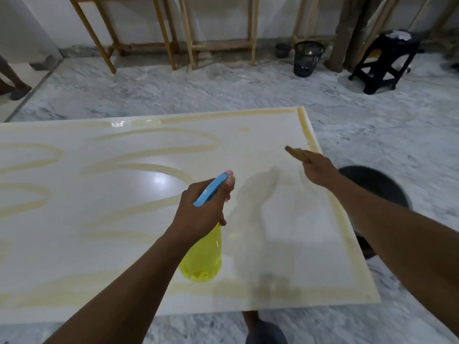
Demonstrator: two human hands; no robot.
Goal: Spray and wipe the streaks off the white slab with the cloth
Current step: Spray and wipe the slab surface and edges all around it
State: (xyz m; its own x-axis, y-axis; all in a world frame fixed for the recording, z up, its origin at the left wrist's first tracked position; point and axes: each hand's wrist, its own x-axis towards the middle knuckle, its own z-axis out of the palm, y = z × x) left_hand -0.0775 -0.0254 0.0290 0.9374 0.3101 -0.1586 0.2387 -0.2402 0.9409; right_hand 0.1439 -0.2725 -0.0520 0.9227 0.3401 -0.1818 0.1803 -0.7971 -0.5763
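Note:
The white slab (pixel 129 194) fills the lower left and centre, marked with yellowish looping streaks (pixel 159 150) and a yellowish band along its edges. My left hand (pixel 203 207) grips a spray bottle (pixel 202 256) with a yellow body and a blue trigger head, held above the slab's middle with the nozzle pointing away to the right. My right hand (pixel 319 170) is held over the slab's right side, closed on a folded tan cloth (pixel 296 153) that sticks out past the fingers. The slab area between the two hands looks free of streaks.
A dark round bucket (pixel 380 187) sits on the marble floor just past the slab's right edge. Wooden frames (pixel 218 43) lean at the back wall, with a black mesh bin (pixel 308 58) and a black stool (pixel 385 63). Another person's foot (pixel 18 91) is at far left.

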